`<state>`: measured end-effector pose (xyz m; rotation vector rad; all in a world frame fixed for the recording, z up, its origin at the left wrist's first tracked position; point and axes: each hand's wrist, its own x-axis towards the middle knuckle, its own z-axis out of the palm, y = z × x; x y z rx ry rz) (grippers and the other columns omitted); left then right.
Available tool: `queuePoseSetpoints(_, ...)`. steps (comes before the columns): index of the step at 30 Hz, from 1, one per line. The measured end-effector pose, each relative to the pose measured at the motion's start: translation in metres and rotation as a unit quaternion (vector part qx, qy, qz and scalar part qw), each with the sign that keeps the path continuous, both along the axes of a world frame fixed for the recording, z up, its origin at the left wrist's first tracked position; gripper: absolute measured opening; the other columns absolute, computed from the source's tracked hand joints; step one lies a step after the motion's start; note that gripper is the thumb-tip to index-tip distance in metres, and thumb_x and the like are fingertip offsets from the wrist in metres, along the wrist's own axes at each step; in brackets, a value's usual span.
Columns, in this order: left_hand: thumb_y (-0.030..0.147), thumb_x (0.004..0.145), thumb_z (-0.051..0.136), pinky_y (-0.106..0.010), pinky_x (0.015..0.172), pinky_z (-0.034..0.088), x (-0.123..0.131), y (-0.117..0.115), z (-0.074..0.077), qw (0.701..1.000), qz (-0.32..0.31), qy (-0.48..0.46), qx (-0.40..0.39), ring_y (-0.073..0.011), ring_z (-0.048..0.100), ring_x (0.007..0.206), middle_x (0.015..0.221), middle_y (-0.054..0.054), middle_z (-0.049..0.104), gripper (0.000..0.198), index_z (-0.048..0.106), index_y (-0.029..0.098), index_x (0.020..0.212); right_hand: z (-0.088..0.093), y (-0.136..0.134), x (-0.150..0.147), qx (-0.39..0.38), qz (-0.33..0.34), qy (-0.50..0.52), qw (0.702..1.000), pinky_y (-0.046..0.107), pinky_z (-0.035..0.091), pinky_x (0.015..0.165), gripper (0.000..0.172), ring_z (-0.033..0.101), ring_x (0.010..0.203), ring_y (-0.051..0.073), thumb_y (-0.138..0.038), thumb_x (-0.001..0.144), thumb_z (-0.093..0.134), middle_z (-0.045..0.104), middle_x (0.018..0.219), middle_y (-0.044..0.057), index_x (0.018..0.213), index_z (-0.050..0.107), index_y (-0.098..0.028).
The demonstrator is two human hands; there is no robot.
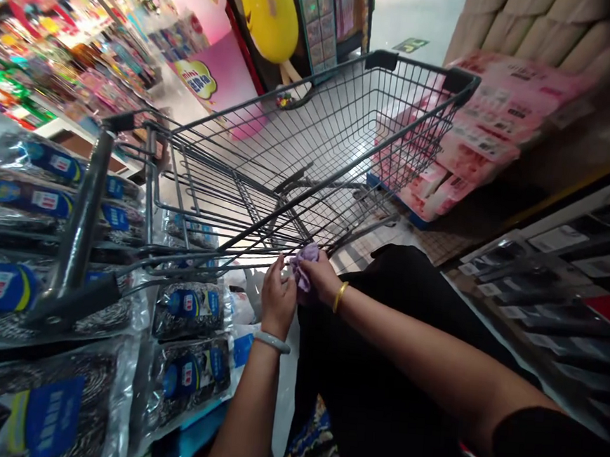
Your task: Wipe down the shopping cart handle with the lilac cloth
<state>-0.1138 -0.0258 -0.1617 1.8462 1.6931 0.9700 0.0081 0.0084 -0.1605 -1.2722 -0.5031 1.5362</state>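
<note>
A crumpled light purple cloth [306,262] is gripped in my right hand [325,278], which has a yellow bangle at the wrist. Close beside the cloth is my left hand [278,300], its fingers raised and loosely curved with nothing visibly held. A pale bangle sits on that wrist. Both hands are just in front of the lower near side of a dark wire shopping cart [267,229], which looks tilted in this view. Whether the left fingertips touch the cart's wire or the cloth, I cannot tell. My black-clothed legs [368,360] are right behind the hands.
Clear plastic packages with blue labels [188,371] are stacked at the left, beside the cart handle [82,211]. Pink packs [481,137] stand beyond the cart at the right. Shelving with dark packaged goods [559,277] runs along the right. A pink display stand [225,74] stands behind.
</note>
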Motion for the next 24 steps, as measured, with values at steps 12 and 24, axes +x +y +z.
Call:
queuePoseSetpoints(12, 0.027, 0.093, 0.055, -0.044, 0.101, 0.056, -0.017, -0.014, 0.017, 0.998, 0.028, -0.004, 0.052, -0.0279, 0.061, 0.127, 0.143, -0.02, 0.058, 0.057, 0.049, 0.017, 0.149, 0.044, -0.014, -0.012, 0.042, 0.068, -0.009, 0.997, 0.029, 0.052, 0.068, 0.035, 0.062, 0.074, 0.016, -0.025, 0.066, 0.069, 0.064, 0.082, -0.004, 0.098, 0.056, -0.022)
queuePoseSetpoints(24, 0.026, 0.099, 0.048, -0.04, 0.098, 0.056, -0.014, -0.035, 0.101, 0.977, 0.02, 0.038, 0.211, -0.0234, 0.063, 0.119, 0.133, -0.015, 0.064, 0.042, 0.056, 0.017, 0.139, 0.105, -0.018, 0.008, 0.392, 0.065, -0.337, 0.854, 0.041, 0.048, 0.103, 0.037, 0.056, 0.116, 0.025, -0.015, 0.074, 0.066, 0.062, 0.12, 0.008, 0.11, 0.065, -0.024)
